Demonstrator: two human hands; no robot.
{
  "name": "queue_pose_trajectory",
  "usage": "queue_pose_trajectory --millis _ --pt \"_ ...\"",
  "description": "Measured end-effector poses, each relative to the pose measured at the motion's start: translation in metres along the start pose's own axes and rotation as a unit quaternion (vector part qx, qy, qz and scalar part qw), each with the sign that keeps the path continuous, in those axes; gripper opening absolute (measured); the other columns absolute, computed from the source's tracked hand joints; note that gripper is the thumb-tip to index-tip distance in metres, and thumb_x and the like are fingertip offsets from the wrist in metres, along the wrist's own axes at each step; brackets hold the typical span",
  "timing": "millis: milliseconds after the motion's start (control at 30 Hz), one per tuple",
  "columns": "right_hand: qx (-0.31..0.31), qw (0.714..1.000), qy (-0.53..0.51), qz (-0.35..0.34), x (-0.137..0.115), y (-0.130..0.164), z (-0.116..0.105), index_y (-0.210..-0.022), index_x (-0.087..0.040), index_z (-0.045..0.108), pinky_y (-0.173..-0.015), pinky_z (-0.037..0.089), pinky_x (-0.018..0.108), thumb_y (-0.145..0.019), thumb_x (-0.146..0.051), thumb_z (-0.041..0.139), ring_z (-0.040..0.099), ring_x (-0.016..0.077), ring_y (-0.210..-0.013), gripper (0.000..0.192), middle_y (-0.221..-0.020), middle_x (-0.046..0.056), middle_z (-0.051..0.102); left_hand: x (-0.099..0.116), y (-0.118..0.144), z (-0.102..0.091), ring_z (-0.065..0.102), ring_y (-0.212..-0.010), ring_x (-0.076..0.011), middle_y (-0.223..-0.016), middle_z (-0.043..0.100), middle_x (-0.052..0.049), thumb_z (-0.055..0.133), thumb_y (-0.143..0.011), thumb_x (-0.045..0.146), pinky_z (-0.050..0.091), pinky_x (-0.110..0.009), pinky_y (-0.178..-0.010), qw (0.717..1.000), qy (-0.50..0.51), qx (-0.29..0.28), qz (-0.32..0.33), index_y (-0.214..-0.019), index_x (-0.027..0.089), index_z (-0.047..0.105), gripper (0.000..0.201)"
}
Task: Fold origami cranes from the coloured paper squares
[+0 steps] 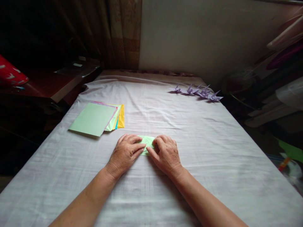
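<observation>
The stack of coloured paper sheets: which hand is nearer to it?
Left. The left hand lies just below-right of the stack; the right hand is farther right, both pressing the green folded paper.
</observation>
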State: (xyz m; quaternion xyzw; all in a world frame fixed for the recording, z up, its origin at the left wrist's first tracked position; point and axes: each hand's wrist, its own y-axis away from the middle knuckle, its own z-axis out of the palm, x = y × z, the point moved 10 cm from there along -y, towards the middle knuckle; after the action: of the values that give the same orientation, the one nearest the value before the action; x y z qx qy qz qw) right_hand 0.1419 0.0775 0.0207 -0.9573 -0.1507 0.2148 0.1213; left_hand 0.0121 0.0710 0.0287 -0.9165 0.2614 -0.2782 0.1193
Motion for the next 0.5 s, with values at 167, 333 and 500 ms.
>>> queue_pose_trajectory --millis 167,333,500 --pt "-0.013 0.999 0.027 0.031 0.001 0.000 0.002 -0.082 -0.020 0.057 -0.078 0.032 0.035 -0.083 -0.042 0.066 0.053 0.0226 -0.085 0.024 -0.086 0.005 0.060 -0.002 0.001 0.002 0.058 -0.109 -0.0221 -0.110 0.069 -0.003 0.062 -0.090 0.025 0.040 -0.045 -0.102 1.000 -0.002 0.000 0.005 -0.101 0.028 0.075 0.016" --pt "-0.019 0.999 -0.025 0.030 0.008 0.000 0.003 -0.086 -0.021 0.058 -0.077 0.032 0.034 -0.084 -0.028 0.062 0.053 0.0215 -0.087 0.009 -0.088 0.003 0.060 0.000 0.001 0.002 0.057 -0.110 -0.0218 -0.110 0.069 -0.004 0.060 -0.092 0.025 0.039 -0.045 -0.103 1.000 -0.003 -0.005 0.010 -0.103 0.028 0.074 0.018" --pt "-0.024 0.998 -0.055 0.026 0.013 -0.001 0.005 -0.085 -0.021 0.059 -0.078 0.033 0.034 -0.086 -0.020 0.059 0.054 0.0214 -0.089 0.001 -0.089 0.003 0.061 0.003 0.002 0.007 0.056 -0.113 -0.0245 -0.115 0.068 -0.004 0.060 -0.092 0.023 0.038 -0.051 -0.104 0.999 -0.035 -0.024 0.010 -0.107 0.029 0.072 0.021"
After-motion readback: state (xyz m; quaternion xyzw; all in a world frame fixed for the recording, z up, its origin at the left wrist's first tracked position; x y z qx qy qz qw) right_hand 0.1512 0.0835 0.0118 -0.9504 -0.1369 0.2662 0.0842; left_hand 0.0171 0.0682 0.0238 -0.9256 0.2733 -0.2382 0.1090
